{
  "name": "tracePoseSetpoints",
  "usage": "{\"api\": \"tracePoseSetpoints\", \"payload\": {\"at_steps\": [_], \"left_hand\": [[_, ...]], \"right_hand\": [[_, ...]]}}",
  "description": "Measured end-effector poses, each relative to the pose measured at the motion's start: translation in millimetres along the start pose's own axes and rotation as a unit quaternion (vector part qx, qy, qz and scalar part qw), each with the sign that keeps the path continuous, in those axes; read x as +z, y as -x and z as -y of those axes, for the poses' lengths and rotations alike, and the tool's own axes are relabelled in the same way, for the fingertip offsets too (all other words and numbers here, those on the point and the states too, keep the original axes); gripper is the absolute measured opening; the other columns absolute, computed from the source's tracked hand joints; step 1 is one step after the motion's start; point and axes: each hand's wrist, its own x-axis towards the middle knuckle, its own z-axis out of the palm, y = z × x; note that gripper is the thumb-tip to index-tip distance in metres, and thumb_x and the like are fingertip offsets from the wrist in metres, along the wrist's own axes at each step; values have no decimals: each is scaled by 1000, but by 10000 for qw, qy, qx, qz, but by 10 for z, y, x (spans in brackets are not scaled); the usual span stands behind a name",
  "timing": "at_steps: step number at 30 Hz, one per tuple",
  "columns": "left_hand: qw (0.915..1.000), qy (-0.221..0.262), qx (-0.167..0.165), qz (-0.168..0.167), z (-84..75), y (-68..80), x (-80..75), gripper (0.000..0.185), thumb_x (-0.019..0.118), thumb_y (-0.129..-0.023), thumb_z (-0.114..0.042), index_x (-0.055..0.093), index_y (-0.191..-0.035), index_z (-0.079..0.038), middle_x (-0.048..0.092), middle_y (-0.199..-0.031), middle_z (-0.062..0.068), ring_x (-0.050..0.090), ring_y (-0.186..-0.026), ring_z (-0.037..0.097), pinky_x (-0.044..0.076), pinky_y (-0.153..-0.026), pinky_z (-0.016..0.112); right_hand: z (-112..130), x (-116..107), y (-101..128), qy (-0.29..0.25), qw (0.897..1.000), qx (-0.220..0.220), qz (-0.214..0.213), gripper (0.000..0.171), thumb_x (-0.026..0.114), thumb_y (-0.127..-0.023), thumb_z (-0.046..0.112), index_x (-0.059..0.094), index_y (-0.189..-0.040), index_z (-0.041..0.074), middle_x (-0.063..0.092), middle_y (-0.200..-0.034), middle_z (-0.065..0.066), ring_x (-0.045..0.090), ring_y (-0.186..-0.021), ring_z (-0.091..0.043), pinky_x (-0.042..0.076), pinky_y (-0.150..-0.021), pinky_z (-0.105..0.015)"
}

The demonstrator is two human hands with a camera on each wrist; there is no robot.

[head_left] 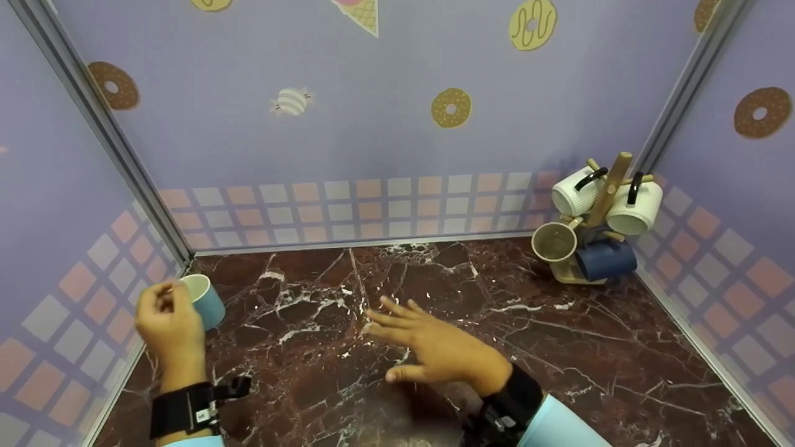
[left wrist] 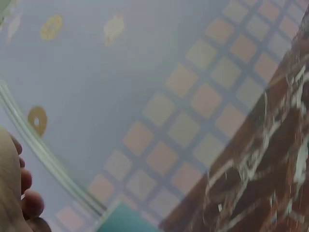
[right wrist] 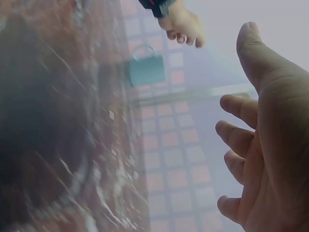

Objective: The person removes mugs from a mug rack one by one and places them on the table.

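Observation:
My left hand [head_left: 171,316] hovers with loosely curled fingers beside a teal mug [head_left: 212,308] at the left of the table. In the head view it overlaps the mug's rim; the right wrist view shows the mug [right wrist: 147,71] standing apart from that hand [right wrist: 183,24], its handle on the side nearer my body. Only a corner of the mug [left wrist: 125,220] appears in the left wrist view. Over the middle of the table, my right hand [head_left: 441,347] spreads its fingers and holds nothing.
At the back right stands a wooden mug tree [head_left: 612,189]. On it hang two white mugs [head_left: 633,209] with black handles, a beige mug [head_left: 554,242] and a dark blue mug [head_left: 607,261]. Patterned walls [head_left: 372,136] enclose the dark red marbled table [head_left: 310,379] on three sides.

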Motion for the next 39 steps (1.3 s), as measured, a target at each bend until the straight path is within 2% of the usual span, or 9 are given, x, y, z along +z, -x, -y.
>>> {"api": "tracePoseSetpoints", "payload": {"at_steps": [5,7,11,13,15,21,25,30,39], "left_hand": [[9923,-124,998,721,-328,211,179,15,72,-109,-14,81,-116,-4,63,-89,-28,61,-88,0,51,-77,13],[9855,-341,1273,1067,-438,302,234,21,73,-108,-14,80,-124,-1,75,-100,-19,66,-97,1,52,-87,14],[9660,-637,1663,1872,-610,510,412,28,74,-108,-16,79,-132,-2,79,-133,14,72,-124,25,55,-113,38],[9509,-782,1867,2343,-673,627,540,32,73,-110,-18,78,-137,-3,73,-144,23,68,-133,42,54,-120,53],[9305,-942,2106,2845,-728,760,663,36,71,-112,-22,75,-143,-5,71,-150,22,64,-138,44,52,-123,62],[8610,-1502,2915,3888,-801,1154,918,49,67,-114,-35,66,-156,-10,61,-168,14,51,-159,46,41,-133,69],[8258,-1772,3361,4168,-840,1348,963,59,67,-112,-45,62,-162,-13,55,-174,12,48,-163,45,38,-134,72],[7963,-2101,3605,4379,-847,1494,963,72,60,-111,-61,56,-167,-16,51,-178,11,44,-166,44,38,-134,73],[7764,-2282,3584,4655,-824,1629,995,75,60,-110,-63,50,-172,-23,41,-184,7,34,-173,39,32,-138,71]], "right_hand": [[-133,-176,67,-12,9991,261,-344,86,56,-108,72,32,-180,32,14,-190,11,10,-180,-29,11,-143,-67],[-173,-233,88,-44,9984,339,-456,86,57,-108,71,34,-179,29,15,-190,11,11,-180,-29,11,-143,-66],[-244,-326,126,-65,9966,533,-621,85,59,-109,69,37,-178,26,18,-189,11,11,-180,-29,11,-144,-63],[-284,-366,153,16,9958,604,-695,83,59,-110,67,37,-178,25,20,-189,9,13,-179,-31,12,-144,-63],[-316,-407,187,61,9946,705,-763,82,61,-110,64,37,-178,25,22,-189,7,15,-179,-33,13,-144,-64],[-364,-546,283,178,9906,1053,-856,81,58,-111,65,40,-177,21,25,-189,4,19,-178,-37,15,-142,-70],[-387,-638,339,310,9875,1148,-1038,79,62,-111,60,45,-175,19,30,-187,2,21,-177,-39,15,-141,-71],[-450,-695,401,316,9831,1334,-1209,77,63,-111,60,45,-175,21,31,-186,5,21,-178,-36,15,-142,-71],[-637,-789,529,174,9761,1697,-1344,72,58,-114,58,48,-173,19,32,-187,1,20,-178,-37,13,-142,-71]]}}
